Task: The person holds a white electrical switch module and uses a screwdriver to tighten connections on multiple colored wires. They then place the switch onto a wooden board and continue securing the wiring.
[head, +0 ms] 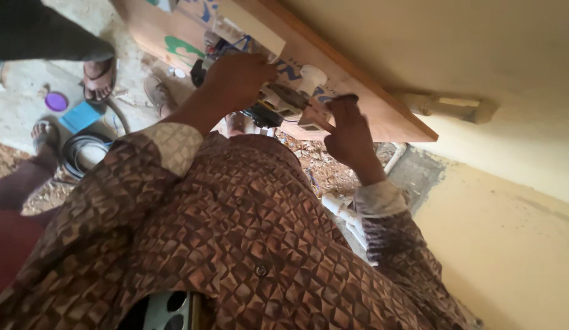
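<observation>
- Here, left hand (235, 79) curls closed around the white fittings (284, 101), steadying them against the wooden board (382, 110).
- Right hand (348, 131) presses fingers together on the board's edge, bracing it.

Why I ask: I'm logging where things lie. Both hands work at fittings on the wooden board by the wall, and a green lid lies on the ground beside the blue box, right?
Not quite: the head view shows the lid is purple, not green. It does lie beside the blue box, and both the left hand and right hand are at the wooden board.

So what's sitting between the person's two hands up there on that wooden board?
In the head view, between the left hand and right hand, a cluster of white electrical fittings with wires sits on the wooden board.
</observation>
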Available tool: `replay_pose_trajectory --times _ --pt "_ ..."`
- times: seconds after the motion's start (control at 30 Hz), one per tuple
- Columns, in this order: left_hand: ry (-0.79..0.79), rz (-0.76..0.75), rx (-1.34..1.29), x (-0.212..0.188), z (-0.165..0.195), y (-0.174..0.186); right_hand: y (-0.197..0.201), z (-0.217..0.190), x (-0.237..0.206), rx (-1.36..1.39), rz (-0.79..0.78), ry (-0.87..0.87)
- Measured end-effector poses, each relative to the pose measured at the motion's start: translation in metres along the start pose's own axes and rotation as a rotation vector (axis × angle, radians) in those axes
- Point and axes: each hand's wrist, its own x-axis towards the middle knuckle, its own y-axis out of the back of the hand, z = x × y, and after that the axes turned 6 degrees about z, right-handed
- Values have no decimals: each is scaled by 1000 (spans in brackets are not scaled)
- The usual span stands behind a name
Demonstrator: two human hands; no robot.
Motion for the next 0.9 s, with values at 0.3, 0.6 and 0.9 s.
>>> replay_pose_trajectory --times 0.3,0.6,0.9 --pt "34 -19 65 3 -3 4 -14 -6 12 1026 -455 -342" --pt "-14 65 -3 -4 6 3 -24 6 -13 1383 -673 -763" --pt "-52 65 -75 -6 0 -7 -24 14 -23 529 -504 -363"
